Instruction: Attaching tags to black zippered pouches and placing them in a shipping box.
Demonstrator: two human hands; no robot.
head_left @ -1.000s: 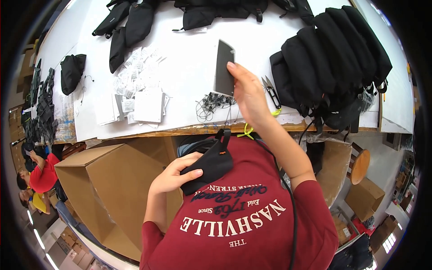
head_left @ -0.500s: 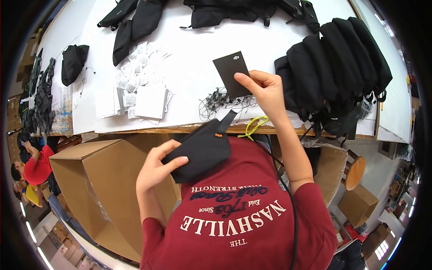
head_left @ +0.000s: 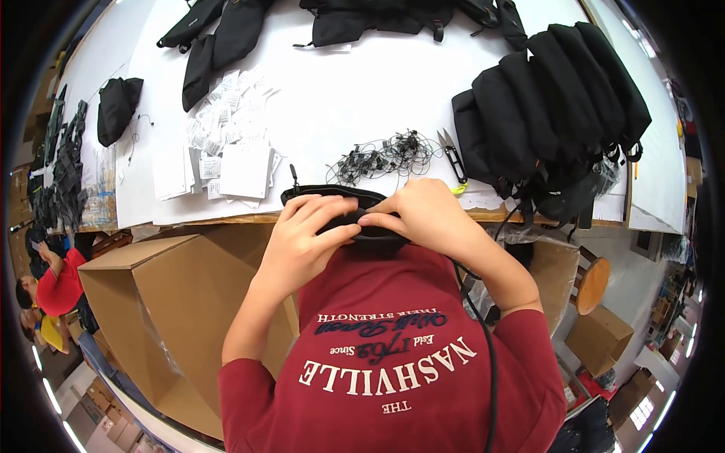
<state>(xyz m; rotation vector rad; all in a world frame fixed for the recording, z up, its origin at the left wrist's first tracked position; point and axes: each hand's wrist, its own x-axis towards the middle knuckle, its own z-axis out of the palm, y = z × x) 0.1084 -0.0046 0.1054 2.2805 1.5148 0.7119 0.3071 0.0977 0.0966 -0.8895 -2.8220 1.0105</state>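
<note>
A small black zippered pouch (head_left: 381, 245) is held close to my shirt at the table's near edge, its mouth turned up and partly spread. My left hand (head_left: 302, 234) grips its left side, fingers bent over the opening and thumb toward the middle. On the right, my right hand (head_left: 430, 215) has thumb and fingertips pinched together at the mouth; what lies between them is hidden. A zipper pull (head_left: 294, 175) sticks up at the pouch's left end. Just beyond sit a tangle of black strings (head_left: 385, 157) and black-handled scissors (head_left: 451, 155) with a yellow-green cord (head_left: 458, 189).
White tags (head_left: 245, 170) lie in stacks and a loose heap on the white table (head_left: 317, 106). Black bags (head_left: 551, 106) stand in a row at right; more bags (head_left: 377, 23) lie at the far side. Cardboard boxes (head_left: 181, 302) stand below the left edge. A co-worker (head_left: 60, 283) is far left.
My right hand has come down from over the table to the pouch, and the black card it held is out of sight. The pouch is now mouth-up between both hands; the scissors have come into view.
</note>
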